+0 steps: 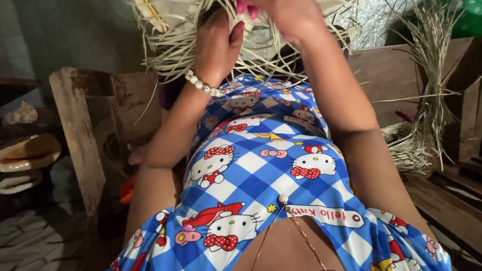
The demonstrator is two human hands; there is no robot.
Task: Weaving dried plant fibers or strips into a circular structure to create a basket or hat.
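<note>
A half-woven piece of pale straw (166, 44) with many loose strands sticks out at the top of the view, above my lap in a blue checked dress with cartoon cats. My left hand (216, 43), with a white bead bracelet on the wrist, grips the strands from below. My right hand (279, 8), nails painted pink, pinches strands at the top edge of the view; it is partly cut off and blurred.
A tied bundle of dry straw (431, 75) leans at the right beside a small woven coil (407, 143). A worn wooden frame (81, 141) stands at the left. Flat pale shapes (22, 154) are stacked at the far left. A wooden bench (457, 208) runs along the right.
</note>
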